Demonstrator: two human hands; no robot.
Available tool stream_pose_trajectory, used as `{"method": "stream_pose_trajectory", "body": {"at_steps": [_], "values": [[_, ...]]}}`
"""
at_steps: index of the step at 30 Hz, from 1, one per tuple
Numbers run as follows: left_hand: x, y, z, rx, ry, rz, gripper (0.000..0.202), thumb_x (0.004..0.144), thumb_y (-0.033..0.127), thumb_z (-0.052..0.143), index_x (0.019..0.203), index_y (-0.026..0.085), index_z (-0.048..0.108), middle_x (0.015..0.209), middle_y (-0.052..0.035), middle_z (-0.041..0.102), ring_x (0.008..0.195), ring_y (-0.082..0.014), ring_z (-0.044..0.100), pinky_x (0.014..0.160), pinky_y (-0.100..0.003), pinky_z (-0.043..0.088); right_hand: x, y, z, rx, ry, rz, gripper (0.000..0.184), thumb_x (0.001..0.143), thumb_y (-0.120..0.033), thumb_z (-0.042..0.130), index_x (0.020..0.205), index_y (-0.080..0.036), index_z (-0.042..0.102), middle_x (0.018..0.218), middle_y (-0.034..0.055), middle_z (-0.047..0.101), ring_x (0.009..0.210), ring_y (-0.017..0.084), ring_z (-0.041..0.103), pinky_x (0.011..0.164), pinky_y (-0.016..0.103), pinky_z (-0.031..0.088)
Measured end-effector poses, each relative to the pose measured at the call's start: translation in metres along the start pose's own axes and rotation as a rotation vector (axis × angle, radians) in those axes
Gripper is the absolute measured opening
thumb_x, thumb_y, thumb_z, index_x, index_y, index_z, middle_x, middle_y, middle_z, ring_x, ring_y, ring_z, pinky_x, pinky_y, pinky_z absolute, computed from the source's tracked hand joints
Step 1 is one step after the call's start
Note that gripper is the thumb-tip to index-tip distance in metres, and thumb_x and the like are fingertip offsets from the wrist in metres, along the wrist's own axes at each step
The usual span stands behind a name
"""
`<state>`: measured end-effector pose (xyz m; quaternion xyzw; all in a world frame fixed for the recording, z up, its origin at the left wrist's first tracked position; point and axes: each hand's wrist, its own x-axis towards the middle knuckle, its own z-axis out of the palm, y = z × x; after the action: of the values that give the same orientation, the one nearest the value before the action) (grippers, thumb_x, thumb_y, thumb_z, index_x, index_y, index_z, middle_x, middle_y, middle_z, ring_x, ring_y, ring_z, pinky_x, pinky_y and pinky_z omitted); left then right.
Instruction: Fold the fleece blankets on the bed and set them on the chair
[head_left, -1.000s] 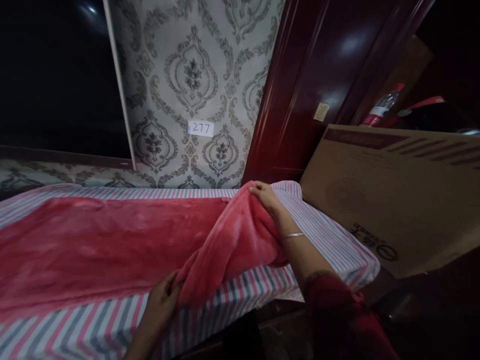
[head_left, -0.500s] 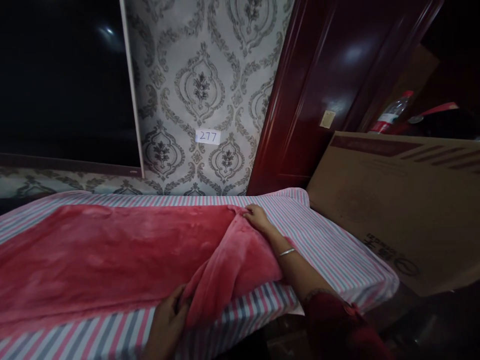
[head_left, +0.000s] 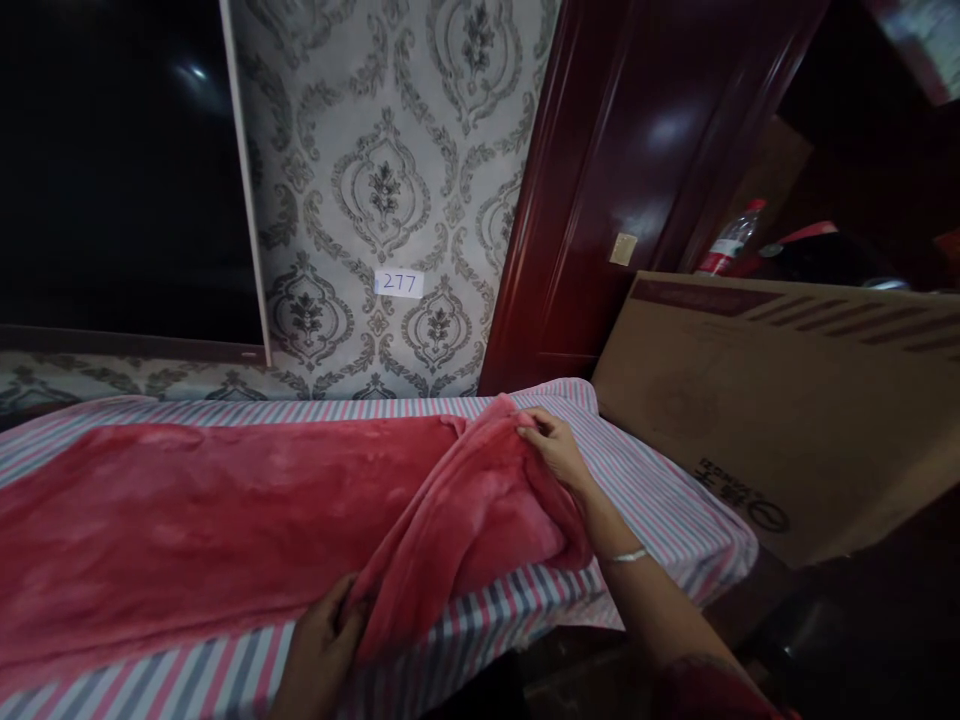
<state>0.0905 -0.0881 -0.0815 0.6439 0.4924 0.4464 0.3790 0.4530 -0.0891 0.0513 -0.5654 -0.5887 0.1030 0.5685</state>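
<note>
A plush red-pink blanket (head_left: 225,510) lies spread along a table covered by a striped cloth (head_left: 660,490). Its right end is folded over toward the left in a diagonal flap. At the near edge, my left hand (head_left: 322,635) is closed on the lower corner of that flap. My right hand (head_left: 553,448), with a silver bangle on its wrist, pinches the flap's upper part near the far edge and holds it slightly raised. Part of the left fingers is hidden by the fabric.
Behind the table stand a patterned wall with a paper label (head_left: 399,283) reading 277 and a dark television (head_left: 120,180). A large cardboard box (head_left: 780,400) leans at the right, beside a dark red door (head_left: 600,180). A plastic bottle (head_left: 733,240) shows behind the box.
My right hand has moved right, lifting the blanket's upper edge with it, so the flap is wider. The left hand keeps its grip at the near edge. The view has turned slightly right.
</note>
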Motion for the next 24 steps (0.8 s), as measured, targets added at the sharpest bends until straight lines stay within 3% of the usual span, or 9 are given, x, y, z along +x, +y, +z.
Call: {"method": "stream_pose_trajectory", "body": {"at_steps": [5, 10, 15, 19, 24], "values": [[0.001, -0.008, 0.002, 0.029, 0.033, 0.019, 0.04, 0.06, 0.055, 0.061, 0.082, 0.025, 0.076, 0.085, -0.0045, 0.08, 0.085, -0.0311, 0.074, 0.075, -0.035, 0.059, -0.035, 0.0, -0.027, 0.009, 0.134, -0.002, 0.027, 0.073, -0.043, 0.07, 0.089, -0.022, 0.07, 0.093, 0.0052, 0.07, 0.092, 0.024, 0.063, 0.088, 0.037, 0.048], [0.002, -0.002, 0.001, 0.026, -0.007, 0.02, 0.043, 0.061, 0.056, 0.058, 0.084, 0.024, 0.075, 0.086, -0.0049, 0.08, 0.085, -0.0309, 0.074, 0.077, -0.036, 0.059, -0.052, 0.005, -0.04, 0.079, 0.02, 0.163, 0.033, 0.069, -0.045, 0.074, 0.091, -0.021, 0.073, 0.097, 0.0063, 0.073, 0.093, 0.025, 0.065, 0.088, 0.037, 0.049], [0.004, -0.004, -0.002, 0.045, -0.025, 0.057, 0.045, 0.063, 0.058, 0.059, 0.086, 0.023, 0.074, 0.087, -0.0056, 0.08, 0.085, -0.0301, 0.074, 0.076, -0.035, 0.059, -0.066, 0.008, -0.051, 0.139, -0.026, 0.298, 0.034, 0.068, -0.048, 0.076, 0.086, -0.019, 0.075, 0.083, 0.0024, 0.071, 0.076, 0.02, 0.061, 0.072, 0.031, 0.048], [0.004, -0.005, -0.001, 0.055, -0.068, 0.057, 0.049, 0.065, 0.062, 0.058, 0.087, 0.022, 0.075, 0.086, -0.0056, 0.079, 0.083, -0.0294, 0.074, 0.075, -0.035, 0.059, -0.078, 0.011, -0.056, 0.214, -0.151, 0.422, 0.041, 0.066, -0.052, 0.08, 0.088, -0.017, 0.077, 0.08, 0.0024, 0.071, 0.075, 0.019, 0.06, 0.072, 0.031, 0.046], [0.006, -0.013, 0.0, 0.057, -0.054, 0.064, 0.055, 0.066, 0.067, 0.058, 0.09, 0.021, 0.073, 0.084, -0.0061, 0.078, 0.082, -0.0299, 0.073, 0.075, -0.037, 0.059, -0.085, 0.01, -0.055, 0.236, -0.194, 0.433, 0.041, 0.064, -0.051, 0.082, 0.087, -0.017, 0.077, 0.08, 0.0017, 0.07, 0.075, 0.019, 0.059, 0.074, 0.032, 0.046]]}}
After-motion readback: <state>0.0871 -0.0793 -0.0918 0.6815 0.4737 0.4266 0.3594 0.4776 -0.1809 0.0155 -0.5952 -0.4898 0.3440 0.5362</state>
